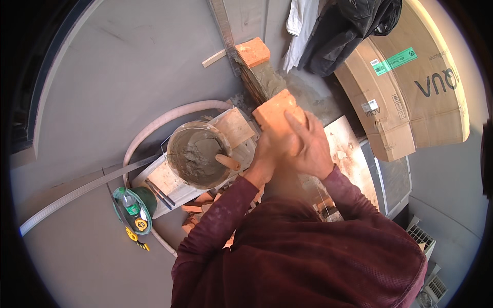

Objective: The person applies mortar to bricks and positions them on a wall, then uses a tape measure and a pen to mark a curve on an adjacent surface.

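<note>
Held brick: an orange brick (277, 112) in both hands, at the near end of a mortar bed (268, 77); whether it touches the mortar I cannot tell
Left hand: the left hand (266, 155) closed around the brick's near left part
Right hand: the right hand (312, 147) gripping its right side, fingers along the edge
Laid brick: a second orange brick (253, 52) at the bed's far end
Bucket: a bucket (169, 151) of grey mortar left of the hands, a wooden handle (227, 162) jutting over its rim
Far right: a large cardboard box (382, 92)
</note>
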The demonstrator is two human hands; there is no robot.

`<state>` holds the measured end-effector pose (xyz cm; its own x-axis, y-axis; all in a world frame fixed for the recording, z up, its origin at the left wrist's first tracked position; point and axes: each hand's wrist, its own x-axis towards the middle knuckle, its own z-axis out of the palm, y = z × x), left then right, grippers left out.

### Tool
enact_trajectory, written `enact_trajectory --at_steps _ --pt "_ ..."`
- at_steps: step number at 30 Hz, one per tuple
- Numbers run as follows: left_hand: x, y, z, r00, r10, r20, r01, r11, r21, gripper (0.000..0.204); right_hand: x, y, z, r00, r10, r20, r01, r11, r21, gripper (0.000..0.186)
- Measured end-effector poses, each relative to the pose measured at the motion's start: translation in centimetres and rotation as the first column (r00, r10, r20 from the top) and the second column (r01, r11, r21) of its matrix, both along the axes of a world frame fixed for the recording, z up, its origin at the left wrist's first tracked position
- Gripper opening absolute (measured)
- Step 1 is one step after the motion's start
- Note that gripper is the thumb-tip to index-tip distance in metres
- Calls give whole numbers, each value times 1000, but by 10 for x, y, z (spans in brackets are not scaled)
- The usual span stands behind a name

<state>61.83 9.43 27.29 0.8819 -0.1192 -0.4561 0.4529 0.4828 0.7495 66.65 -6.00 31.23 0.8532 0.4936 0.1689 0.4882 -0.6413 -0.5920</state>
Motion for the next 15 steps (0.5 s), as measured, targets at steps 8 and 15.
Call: enact_trajectory --at_steps 8,15 --pt "-52 58 13 935 -331 -127 347 927 139 61 127 0 -109 990 -129 60 136 983 -123 89" --pt "-171 86 14 913 -38 -405 151 956 252 60 141 43 -130 973 -222 -60 205 956 -211 81"
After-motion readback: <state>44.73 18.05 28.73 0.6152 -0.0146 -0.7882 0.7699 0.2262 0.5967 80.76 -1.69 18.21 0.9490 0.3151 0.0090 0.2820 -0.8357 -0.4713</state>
